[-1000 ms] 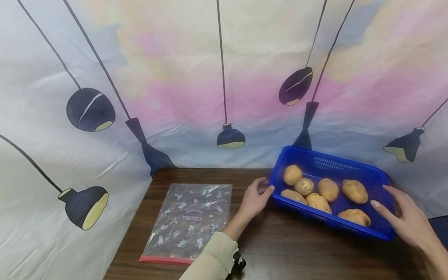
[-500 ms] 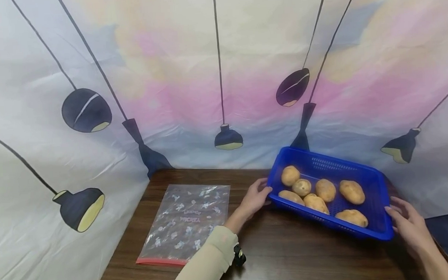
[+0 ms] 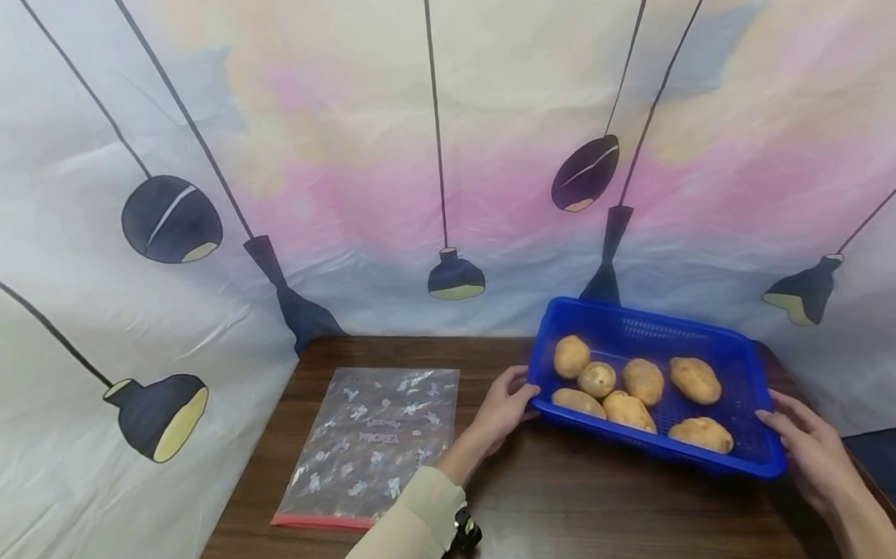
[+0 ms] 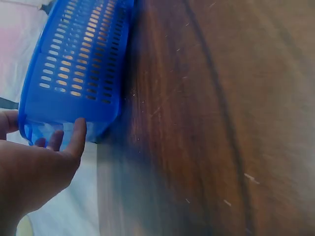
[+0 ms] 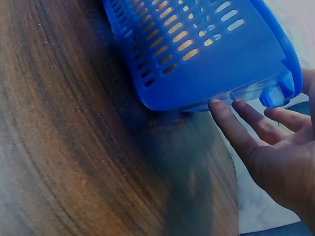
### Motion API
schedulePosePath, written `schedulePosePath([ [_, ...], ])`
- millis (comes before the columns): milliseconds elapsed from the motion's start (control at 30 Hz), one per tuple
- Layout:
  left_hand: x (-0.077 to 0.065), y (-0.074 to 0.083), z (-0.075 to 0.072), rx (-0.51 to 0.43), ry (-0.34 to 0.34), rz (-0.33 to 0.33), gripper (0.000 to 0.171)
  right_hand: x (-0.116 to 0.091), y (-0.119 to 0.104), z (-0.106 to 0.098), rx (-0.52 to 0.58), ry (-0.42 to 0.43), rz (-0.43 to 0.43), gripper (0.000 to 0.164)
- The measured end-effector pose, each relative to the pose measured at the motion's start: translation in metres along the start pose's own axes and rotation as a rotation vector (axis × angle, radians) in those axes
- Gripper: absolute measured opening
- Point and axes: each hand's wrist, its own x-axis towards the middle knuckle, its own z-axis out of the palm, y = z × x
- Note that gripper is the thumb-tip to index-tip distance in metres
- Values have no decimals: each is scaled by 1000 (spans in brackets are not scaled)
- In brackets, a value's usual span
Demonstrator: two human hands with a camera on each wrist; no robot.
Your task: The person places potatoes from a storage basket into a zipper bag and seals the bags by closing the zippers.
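A blue plastic basket (image 3: 607, 312) with slotted walls stands at the right of the table, angled, and several potatoes (image 3: 628, 411) lie inside. My left hand (image 3: 499, 411) grips its left end, thumb over the rim and fingers against the outer wall. At the opposite end my right hand (image 3: 816, 455) holds the rim the same way. Both wrist views show the basket's slotted side, with fingertips (image 4: 77, 132) of the left hand and fingertips (image 5: 219, 110) of the right along the end walls. To the left lies a flat clear zip bag (image 3: 365, 450) with printed figures and a red closure strip.
The dark wooden table (image 3: 578, 516) backs onto a hanging cloth (image 3: 335, 109) printed with lamps. Behind the basket, its rim overlaps the cloth in the head view. A small black device (image 3: 468, 530) is strapped at the left wrist.
The basket has shifted slightly left and toward me, with the left hand moving along. My right hand has gone from above the right rim to gripping that end. The bag stays put.
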Motion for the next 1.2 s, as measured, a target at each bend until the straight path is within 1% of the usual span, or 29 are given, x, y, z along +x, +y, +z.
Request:
schedulePosePath([
  [100,-15,3,-3,-25,27,0,39,5,-4,1,-70,-43,0,44],
  [200,-31,6,-5,-51,43,3,37,12,-8,3,-154,-72,-9,45],
  [267,-40,6,-7,-48,51,4,35,15,-10,3,-207,-87,-16,46],
  [367,-51,6,-6,-48,76,13,33,20,-12,4,-256,-114,-28,49],
  [467,-59,5,-5,-40,95,20,33,24,-14,5,-273,-131,-9,57],
  [600,-65,2,-3,-34,94,29,33,27,-14,6,-352,-126,12,72],
  [700,-68,1,-4,-37,87,37,33,29,-12,7,-410,-125,-3,75],
  [800,-70,1,-7,-8,86,44,34,31,-8,9,-397,-136,-9,71],
  [967,-74,3,-13,92,82,38,36,32,-3,12,-330,-148,22,64],
  [1100,-75,3,-15,120,66,35,38,34,-3,12,-337,-142,35,67],
  [1200,-75,2,-15,145,76,33,38,35,-3,12,-347,-143,46,71],
])
